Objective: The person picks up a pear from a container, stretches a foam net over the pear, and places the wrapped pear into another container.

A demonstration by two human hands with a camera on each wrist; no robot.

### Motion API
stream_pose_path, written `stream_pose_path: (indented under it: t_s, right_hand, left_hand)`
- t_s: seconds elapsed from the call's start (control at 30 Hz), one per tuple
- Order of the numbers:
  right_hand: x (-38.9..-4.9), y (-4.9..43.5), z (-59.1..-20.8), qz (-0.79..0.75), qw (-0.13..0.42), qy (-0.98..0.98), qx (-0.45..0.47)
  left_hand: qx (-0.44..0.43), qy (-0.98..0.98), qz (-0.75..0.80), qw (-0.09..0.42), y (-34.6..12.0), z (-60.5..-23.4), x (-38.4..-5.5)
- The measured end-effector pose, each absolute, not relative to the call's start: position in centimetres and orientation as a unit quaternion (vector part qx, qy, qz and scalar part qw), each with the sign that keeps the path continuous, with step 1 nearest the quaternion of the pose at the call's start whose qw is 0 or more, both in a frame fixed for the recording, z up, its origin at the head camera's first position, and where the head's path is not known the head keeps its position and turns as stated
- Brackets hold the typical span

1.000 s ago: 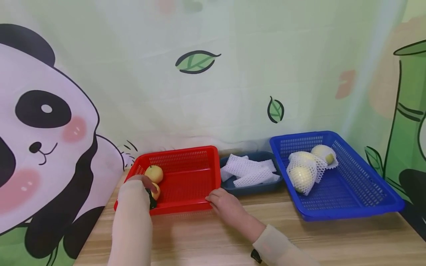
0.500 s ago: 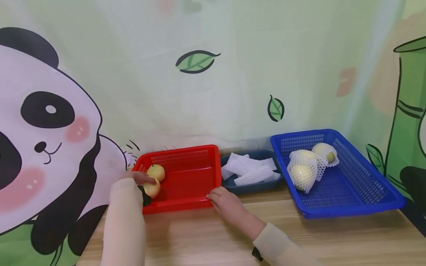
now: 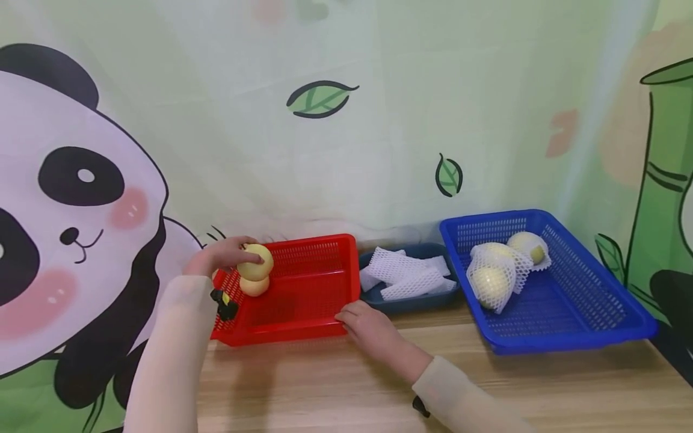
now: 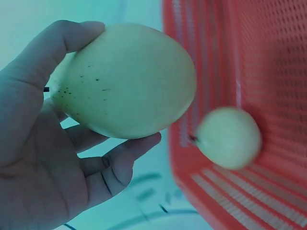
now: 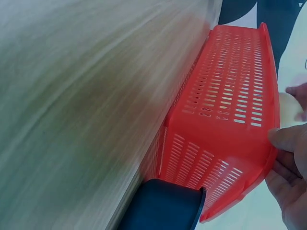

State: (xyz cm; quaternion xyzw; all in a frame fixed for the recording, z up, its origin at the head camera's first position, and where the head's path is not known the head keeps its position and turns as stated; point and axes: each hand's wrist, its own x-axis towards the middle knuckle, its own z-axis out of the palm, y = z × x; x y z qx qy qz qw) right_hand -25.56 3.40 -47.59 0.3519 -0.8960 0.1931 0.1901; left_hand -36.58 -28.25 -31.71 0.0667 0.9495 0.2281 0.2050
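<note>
Pear lower left of head frame, left grip curled round it, second pear just below in red basket. Right grip pinches basket rim, lower centre. Nets in tray beside; blue basket, lower right.

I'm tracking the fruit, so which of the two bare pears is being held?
The raised pear in the left hand; the other bare pear lies in the red basket, no hand on it.

Tray sits on table between left basket and right basket. Nets lie in tray, pears in both baskets.
</note>
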Motion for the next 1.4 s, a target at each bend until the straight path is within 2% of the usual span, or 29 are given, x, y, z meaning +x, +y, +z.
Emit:
stream_pose_path:
  t_s: [0.23, 0.5, 0.6, 0.7, 0.87, 1.03, 1.2, 1.4]
  right_hand:
    - [-25.7, 3.2, -47.9, 0.206, 0.198, -0.888, 0.360]
    - [-25.1, 4.4, -47.6, 0.219, 0.220, -0.884, 0.349]
    - [-24.3, 6.5, -47.3, 0.244, 0.246, -0.880, 0.324]
    - [-23.3, 9.0, -47.2, 0.258, 0.303, -0.869, 0.295]
    - [-21.2, 12.6, -46.9, 0.283, 0.366, -0.857, 0.228]
    - [-18.2, 15.1, -46.8, 0.291, 0.387, -0.858, 0.171]
    - [-16.4, 16.7, -46.9, 0.296, 0.400, -0.854, 0.155]
    - [-15.5, 17.0, -47.1, 0.312, 0.396, -0.850, 0.150]
  left_hand:
    - [0.137, 0.961, 0.219, 0.099, -25.4, -31.6, -33.2]
    - [0.185, 0.941, 0.283, 0.033, -21.6, -33.0, -29.2]
    - [0.200, 0.924, 0.325, 0.013, -19.1, -33.6, -27.7]
    - [0.216, 0.907, 0.360, 0.002, -16.2, -34.0, -26.4]
    - [0.269, 0.876, 0.400, 0.006, -12.3, -35.8, -24.7]
    - [0.313, 0.844, 0.431, 0.060, -9.4, -38.6, -23.2]
    - [0.313, 0.825, 0.457, 0.113, -7.3, -41.2, -22.6]
    - [0.305, 0.847, 0.424, 0.103, -6.3, -44.4, -22.7]
